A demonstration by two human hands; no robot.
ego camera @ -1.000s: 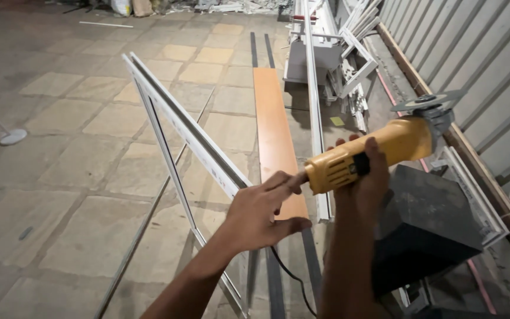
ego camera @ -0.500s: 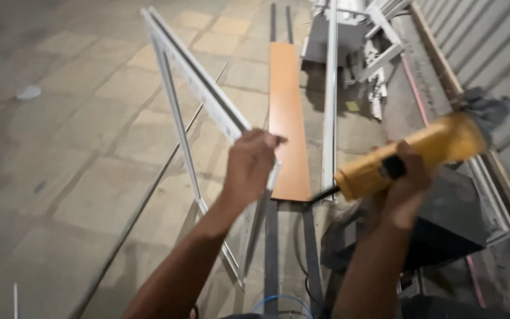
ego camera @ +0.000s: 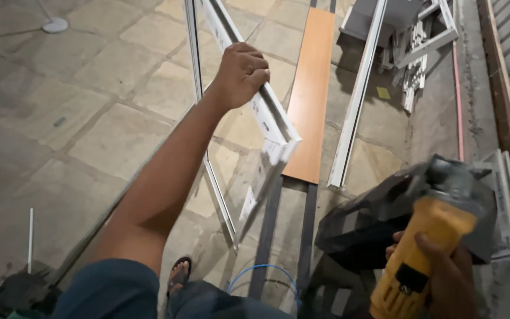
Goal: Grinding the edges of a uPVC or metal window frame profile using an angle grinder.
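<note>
Reaching farther forward than a moment ago, the left hand (ego camera: 240,74) is now gripping the white frame (ego camera: 267,118), its long axis running away across the floor (ego camera: 90,118). Right hand (ego camera: 444,277) is clutching the yellow grinder (ego camera: 426,248), pointing up-right.

Left hand (ego camera: 240,74) reaches forward with fingers curled tight; right hand (ego camera: 444,277) grips low.

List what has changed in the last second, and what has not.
The left hand left the yellow angle grinder and reached forward to close on the top rail of the white frame. The right hand lowered the grinder toward the body. It grips the grinder as before; the orange board lies unmoved on the floor.
</note>
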